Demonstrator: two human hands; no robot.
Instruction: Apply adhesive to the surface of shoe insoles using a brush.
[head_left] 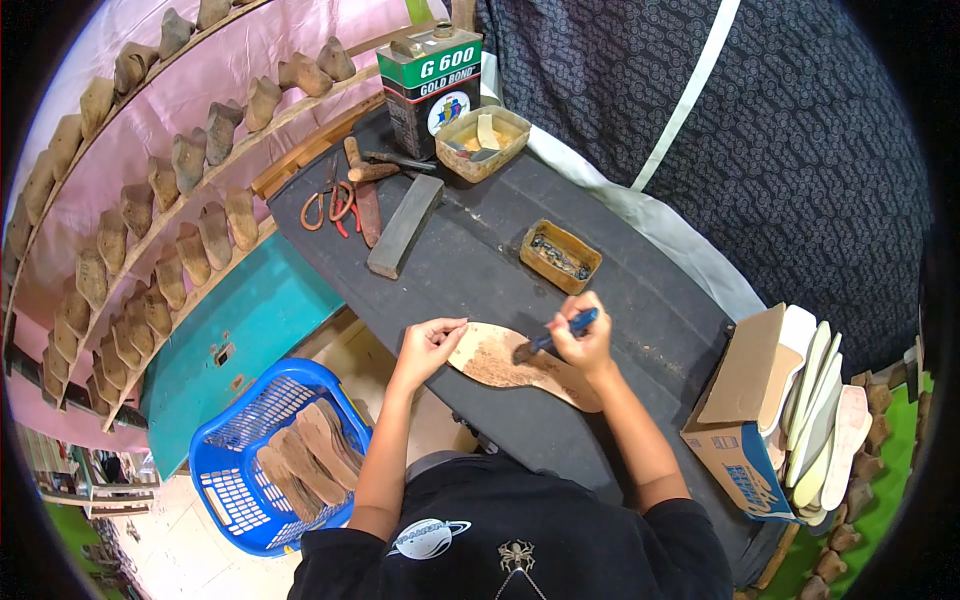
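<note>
Near left, a blue plastic basket (215, 425) with slotted sides holds rough brown foot-shaped blocks (305, 470). Just beyond the person's torso, on the dark surface (480, 260), lies a curved, sole-shaped piece (482, 336), tan with a mottled brown patch. The left hand (430, 350) pinches its left tip; the right hand (585, 345) is wrapped around a blue-handled brush (545, 342), dark bristles against the piece's middle. The step in hand looks like brushing; the next stroke seems to call for a steady left pinch and even pressure. Right, a cardboard box (742, 375) holds smooth, pale sole shapes (815, 410). Farther off sit a mustard-coloured tray (553, 276) of small dark bits, a grey oblong block (405, 227) and a boxy metal tin (405, 115).
</note>
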